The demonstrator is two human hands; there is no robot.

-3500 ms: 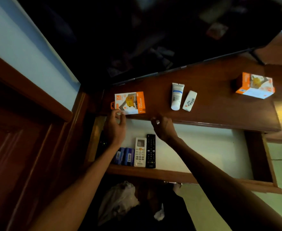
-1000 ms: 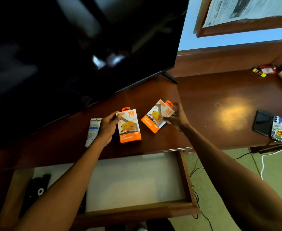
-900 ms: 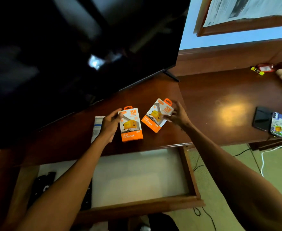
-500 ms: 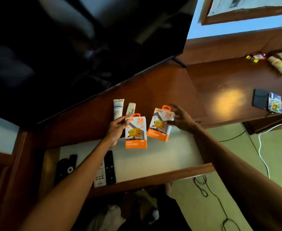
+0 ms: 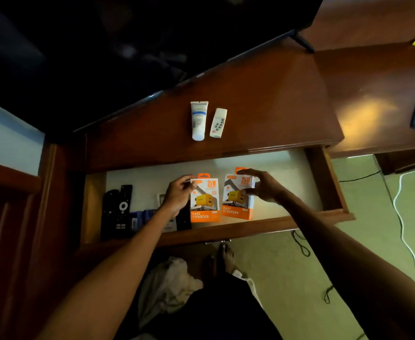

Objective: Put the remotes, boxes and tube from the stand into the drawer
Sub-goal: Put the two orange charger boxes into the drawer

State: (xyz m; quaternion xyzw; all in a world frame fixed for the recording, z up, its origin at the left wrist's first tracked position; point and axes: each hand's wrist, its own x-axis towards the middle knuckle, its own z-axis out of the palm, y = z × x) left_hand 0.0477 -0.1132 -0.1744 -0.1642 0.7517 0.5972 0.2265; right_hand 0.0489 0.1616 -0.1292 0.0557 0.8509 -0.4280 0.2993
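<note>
**Two charger boxes going down into the drawer**

Nearest to us, both hands are inside the open drawer [image 5: 324,182], each with one orange box. Our left hand [image 5: 178,196] holds the left box [image 5: 204,201] by its left edge, with the fingers [image 5: 189,180] curled and pinching its upper corner. Our right hand [image 5: 263,186] holds the right box [image 5: 237,200] at its top, thumb below and fingers above, also pinching. The two boxes stand just beside each other over the white drawer floor; we cannot tell if they already touch it.

We judge that the step in hand is placing the boxes. The next move calls for lowering them flat, letting them go, then reaching up for the things that remain.

In the drawer, left of the boxes, we count two black remotes [image 5: 120,212] side by side, some small blue items [image 5: 140,217] that we cannot identify, and at least two more remotes partly hidden under our left arm.

Farther away, on the bench [image 5: 275,106], two task things are left: one white tube [image 5: 198,120] and one small white remote [image 5: 218,123], near each other but apart. Behind them is the dark television [image 5: 128,45].
</note>
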